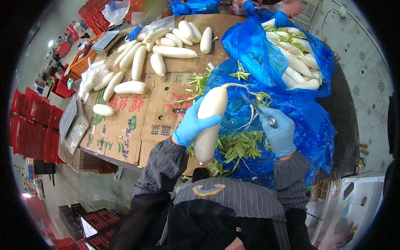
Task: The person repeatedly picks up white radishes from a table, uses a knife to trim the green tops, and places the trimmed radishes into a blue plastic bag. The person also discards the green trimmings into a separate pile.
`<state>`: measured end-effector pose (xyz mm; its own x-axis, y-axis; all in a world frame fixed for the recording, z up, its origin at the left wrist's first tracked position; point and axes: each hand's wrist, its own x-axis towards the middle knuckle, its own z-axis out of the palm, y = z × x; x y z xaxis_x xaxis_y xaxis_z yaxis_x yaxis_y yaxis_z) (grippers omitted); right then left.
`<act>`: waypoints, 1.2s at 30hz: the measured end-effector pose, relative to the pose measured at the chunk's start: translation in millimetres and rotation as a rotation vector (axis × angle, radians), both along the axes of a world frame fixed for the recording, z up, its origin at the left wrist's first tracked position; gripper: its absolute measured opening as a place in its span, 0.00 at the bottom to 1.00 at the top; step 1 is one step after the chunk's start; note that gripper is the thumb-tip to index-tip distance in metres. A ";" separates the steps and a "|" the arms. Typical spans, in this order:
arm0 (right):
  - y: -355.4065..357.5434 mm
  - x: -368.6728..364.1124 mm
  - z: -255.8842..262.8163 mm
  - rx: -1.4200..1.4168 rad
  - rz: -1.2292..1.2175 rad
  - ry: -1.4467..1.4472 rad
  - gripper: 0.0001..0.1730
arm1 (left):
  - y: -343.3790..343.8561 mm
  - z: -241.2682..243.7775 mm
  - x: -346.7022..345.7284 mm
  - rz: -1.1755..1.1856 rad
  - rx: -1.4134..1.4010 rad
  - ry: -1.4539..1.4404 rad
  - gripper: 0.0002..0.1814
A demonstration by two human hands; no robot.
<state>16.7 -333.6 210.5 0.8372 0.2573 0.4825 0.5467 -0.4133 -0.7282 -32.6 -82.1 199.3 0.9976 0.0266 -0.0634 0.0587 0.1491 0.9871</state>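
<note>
A large white daikon radish is gripped around its middle by my left hand, its thin root tail pointing away from me. My right hand, also in a blue glove, is closed round the handle of a knife; the blurred blade points toward the root tail. Beneath both hands spreads a blue plastic bag covered in part by cut green radish tops. Whether the blade touches the root I cannot tell.
Several daikons lie on the cardboard-covered table. At the back right, an opened blue bag holds more radishes. A digital scale stands at the left edge. Co-workers' gloved hands reach in from the far side.
</note>
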 end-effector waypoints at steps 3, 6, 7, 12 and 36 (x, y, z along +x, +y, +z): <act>11.6 6.5 2.1 -0.121 0.003 -0.088 0.16 | -3.6 5.6 5.8 -0.067 -0.016 -0.044 0.39; 23.2 6.4 11.4 -0.185 -0.006 -0.134 0.16 | -7.7 7.3 2.7 -0.086 0.047 -0.096 0.40; 24.9 5.4 9.7 -0.172 -0.016 -0.124 0.16 | -8.3 6.0 1.5 -0.103 0.070 -0.114 0.40; 1.5 23.3 -27.3 -0.595 -0.057 0.410 0.12 | -0.8 9.1 -5.6 -0.122 0.059 -0.190 0.42; 10.6 -63.0 -99.8 0.473 0.426 0.950 0.48 | -41.7 13.2 14.8 0.169 -0.337 -0.299 0.36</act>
<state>-46.2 -323.0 110.7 0.8038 0.5686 -0.1748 -0.2782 0.0996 -0.9553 -17.7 -123.8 212.6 0.9568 0.2173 0.1930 -0.2733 0.4467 0.8519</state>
